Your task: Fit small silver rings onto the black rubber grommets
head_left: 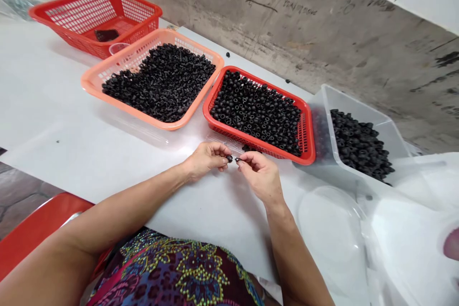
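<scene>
Left hand (206, 160): fingertips pinch a small black piece (229, 158)
Right hand (260, 177): fingertips pinch a second small black piece (237, 158)
Pieces: just apart, between both hands, above the white table (89, 153), near the red basket (229, 133)

Garment: the person is wearing a printed garment (175, 270), its cloth showing magenta, purple and dark blue.
Pattern: yellow and green dotted flower shapes are spreading across the cloth.
Arms: 2 bare arms (107, 215) are showing below the shoulder.
Hands: the left hand (206, 161) and right hand (261, 177) are showing bare.
</scene>
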`<state>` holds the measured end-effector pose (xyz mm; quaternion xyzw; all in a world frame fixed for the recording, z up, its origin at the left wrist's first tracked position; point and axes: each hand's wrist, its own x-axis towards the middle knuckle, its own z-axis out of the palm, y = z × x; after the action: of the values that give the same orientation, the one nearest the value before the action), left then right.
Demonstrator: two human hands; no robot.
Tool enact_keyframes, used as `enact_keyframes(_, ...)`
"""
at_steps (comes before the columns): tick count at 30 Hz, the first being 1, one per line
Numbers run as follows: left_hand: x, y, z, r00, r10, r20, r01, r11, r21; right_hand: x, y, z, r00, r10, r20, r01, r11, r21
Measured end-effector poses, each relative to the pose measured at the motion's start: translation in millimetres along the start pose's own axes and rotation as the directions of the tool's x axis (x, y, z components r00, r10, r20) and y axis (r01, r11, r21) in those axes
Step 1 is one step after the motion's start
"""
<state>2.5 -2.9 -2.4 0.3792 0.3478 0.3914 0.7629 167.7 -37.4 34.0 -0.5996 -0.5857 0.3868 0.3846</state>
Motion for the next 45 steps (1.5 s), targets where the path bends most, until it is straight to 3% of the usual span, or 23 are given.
enact_keyframes(15, -1.1, 1.8, 1.5, 0.997, 0.069, 0.039, -0.077, 0.959, 0.271, -3.7, 11.5, 3.8, 0.952, -0.306, 0.013, 0.298, 0.915, -0.271)
enact_keyframes(22, 0.2, -8.5, -0.1, 0.981, 0.166, 0.101, -0.193, 0.889, 0.414, -4.8, 9.7, 7.4, 0.944, -0.328, 0.014, 0.313, 0.885, -0.344)
enact_keyframes(27, -1.4, -9.3, 0.1, 0.986, 0.138, 0.095, -0.167, 0.851, 0.498, -5.1, 12.0, 8.0, 0.948, -0.318, 0.031, 0.303, 0.863, -0.404)
enact_keyframes(33, -2.7, -5.6, -0.8, 0.987, 0.138, 0.083, -0.161, 0.845, 0.51, -6.6, 10.3, 5.1, 0.91, -0.389, 0.144, 0.411, 0.796, -0.444)
enact_keyframes(36, -4.7, -2.7, 0.8, 0.989, 0.127, 0.082, -0.151, 0.873, 0.465, -5.8, 9.4, 2.3, 0.935, -0.329, 0.136, 0.356, 0.86, -0.367)
enact_keyframes(40, -8.1, 3.2, 3.9, 0.99, 0.102, 0.097, -0.133, 0.904, 0.407, -0.7, 10.5, -1.2, 0.988, -0.107, 0.111, 0.12, 0.986, -0.115)
enact_keyframes(43, -9.3, 5.3, 3.7, 0.991, 0.084, 0.102, -0.118, 0.91, 0.397, 2.9, 12.0, -0.4, 0.993, 0.008, 0.116, -0.012, 0.999, 0.03)
enact_keyframes(45, -8.8, 3.5, 2.2, 0.991, 0.084, 0.102, -0.12, 0.896, 0.427, 3.2, 13.7, 2.9, 0.993, 0.022, 0.12, -0.028, 0.999, 0.046)
